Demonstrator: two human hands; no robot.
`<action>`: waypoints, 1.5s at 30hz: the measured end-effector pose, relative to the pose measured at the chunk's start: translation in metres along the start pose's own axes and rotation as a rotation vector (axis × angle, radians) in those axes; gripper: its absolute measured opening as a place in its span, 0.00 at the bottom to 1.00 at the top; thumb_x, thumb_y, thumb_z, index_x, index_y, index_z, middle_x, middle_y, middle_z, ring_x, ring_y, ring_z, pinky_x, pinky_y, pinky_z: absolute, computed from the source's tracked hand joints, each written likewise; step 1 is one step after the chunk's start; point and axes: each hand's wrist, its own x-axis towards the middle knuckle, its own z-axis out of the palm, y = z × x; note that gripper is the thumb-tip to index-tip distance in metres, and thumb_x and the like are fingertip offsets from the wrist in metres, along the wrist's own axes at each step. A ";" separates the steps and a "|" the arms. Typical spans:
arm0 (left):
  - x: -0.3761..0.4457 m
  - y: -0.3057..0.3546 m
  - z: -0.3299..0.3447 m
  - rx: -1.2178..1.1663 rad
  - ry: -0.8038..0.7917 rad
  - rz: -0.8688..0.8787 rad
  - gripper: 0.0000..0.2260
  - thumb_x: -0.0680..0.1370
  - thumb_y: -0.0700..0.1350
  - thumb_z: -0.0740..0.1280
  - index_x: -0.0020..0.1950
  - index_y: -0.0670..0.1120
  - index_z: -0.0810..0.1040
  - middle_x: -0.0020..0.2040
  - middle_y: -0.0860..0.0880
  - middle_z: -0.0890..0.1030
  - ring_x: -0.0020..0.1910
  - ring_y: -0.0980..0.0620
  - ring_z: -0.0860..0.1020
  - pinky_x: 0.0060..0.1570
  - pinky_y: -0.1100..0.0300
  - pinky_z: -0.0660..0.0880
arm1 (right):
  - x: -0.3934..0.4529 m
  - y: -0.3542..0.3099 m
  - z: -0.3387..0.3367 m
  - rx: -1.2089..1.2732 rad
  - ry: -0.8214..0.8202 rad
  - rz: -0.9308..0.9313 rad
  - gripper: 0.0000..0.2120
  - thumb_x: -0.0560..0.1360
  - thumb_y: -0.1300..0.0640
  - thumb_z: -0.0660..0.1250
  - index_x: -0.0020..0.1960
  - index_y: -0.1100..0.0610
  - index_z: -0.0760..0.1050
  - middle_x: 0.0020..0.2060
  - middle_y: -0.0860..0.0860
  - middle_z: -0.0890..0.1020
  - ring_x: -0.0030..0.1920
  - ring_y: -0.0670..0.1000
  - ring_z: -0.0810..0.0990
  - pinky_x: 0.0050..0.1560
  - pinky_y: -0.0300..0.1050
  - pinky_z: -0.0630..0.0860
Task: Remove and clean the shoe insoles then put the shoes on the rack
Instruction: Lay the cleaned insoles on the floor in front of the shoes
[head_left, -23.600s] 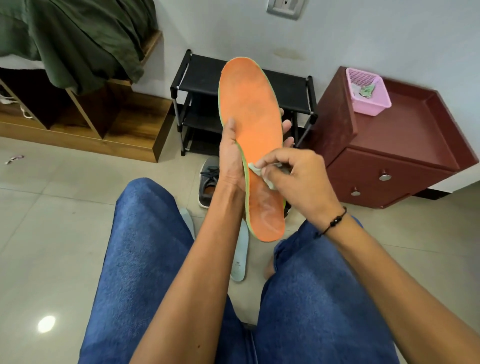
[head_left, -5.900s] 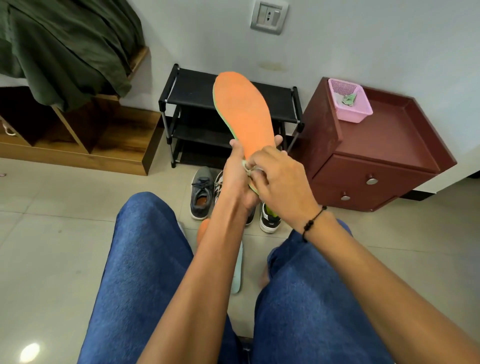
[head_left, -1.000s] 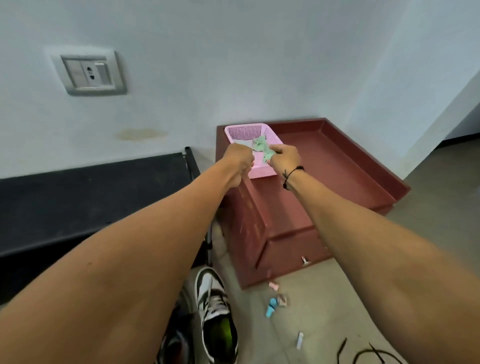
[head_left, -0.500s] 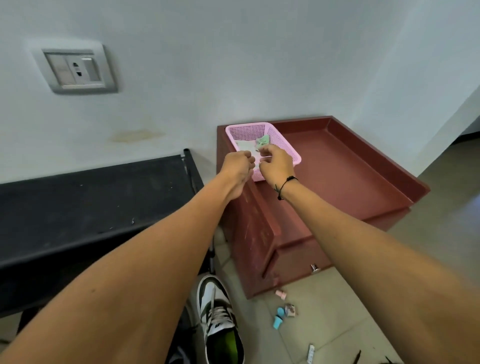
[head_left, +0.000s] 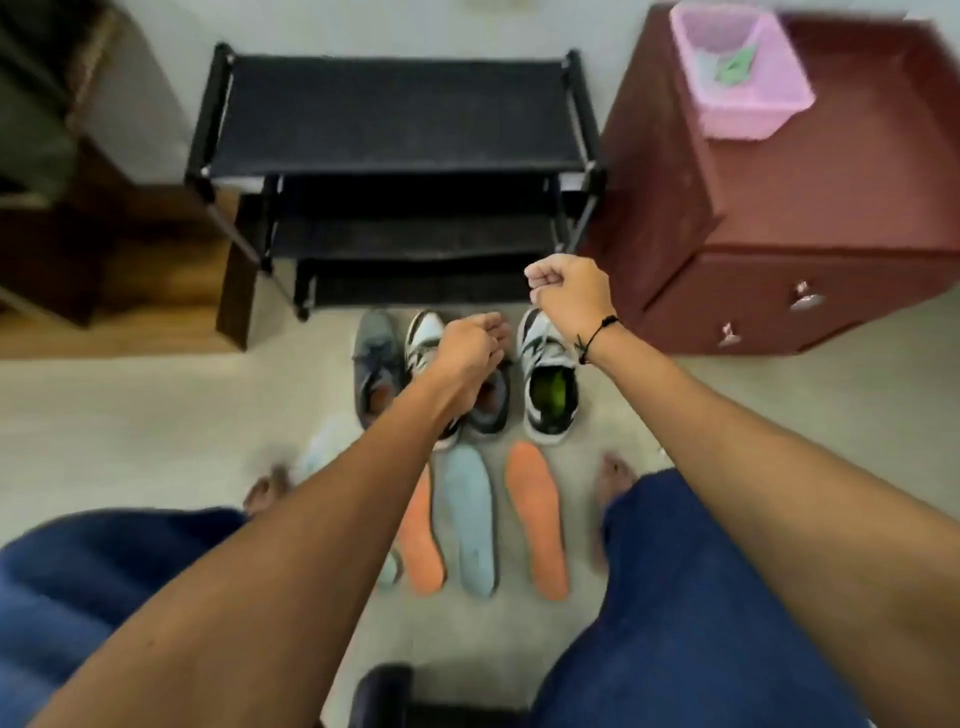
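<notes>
Several shoes stand on the floor in front of the black shoe rack (head_left: 395, 114): a grey shoe (head_left: 375, 358), a white and black shoe (head_left: 423, 335), a dark grey shoe (head_left: 492, 413) and a white shoe with a green inside (head_left: 549, 387). Nearer me lie two orange insoles (head_left: 422, 540) (head_left: 537, 519) with a light blue insole (head_left: 470, 525) between them. My left hand (head_left: 467, 348) hovers over the middle shoes, fingers loosely curled, holding nothing that I can see. My right hand (head_left: 569, 296) is a closed fist above the toe of the white shoe.
A dark red cabinet (head_left: 831, 218) stands right of the rack, with a pink basket (head_left: 748, 109) on top holding a green wipe (head_left: 735, 67). A wooden shelf unit (head_left: 104, 249) is at the left. My bare feet and blue-jeaned knees flank the insoles.
Both hands have left the pink basket and come down over the shoes. My view has swung from the cabinet top down to the floor.
</notes>
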 end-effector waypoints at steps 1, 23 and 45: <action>-0.015 -0.019 -0.022 -0.018 0.037 -0.029 0.16 0.78 0.26 0.48 0.57 0.37 0.72 0.50 0.45 0.73 0.50 0.51 0.73 0.42 0.69 0.71 | -0.016 0.003 0.018 -0.003 -0.028 0.016 0.11 0.71 0.69 0.64 0.50 0.61 0.80 0.43 0.52 0.81 0.48 0.49 0.79 0.53 0.37 0.75; -0.042 -0.246 -0.187 0.133 0.381 -0.696 0.06 0.77 0.39 0.66 0.51 0.39 0.72 0.36 0.45 0.71 0.32 0.51 0.69 0.31 0.65 0.67 | -0.186 0.167 0.228 -0.393 -0.714 0.752 0.11 0.73 0.57 0.66 0.36 0.58 0.67 0.41 0.56 0.73 0.41 0.52 0.73 0.29 0.39 0.65; 0.090 -0.374 -0.224 0.676 0.891 -0.877 0.34 0.75 0.58 0.64 0.70 0.36 0.59 0.65 0.41 0.67 0.63 0.44 0.68 0.59 0.57 0.67 | -0.180 0.282 0.309 -0.572 -0.411 0.995 0.39 0.68 0.50 0.71 0.68 0.63 0.53 0.64 0.58 0.62 0.61 0.59 0.68 0.59 0.46 0.67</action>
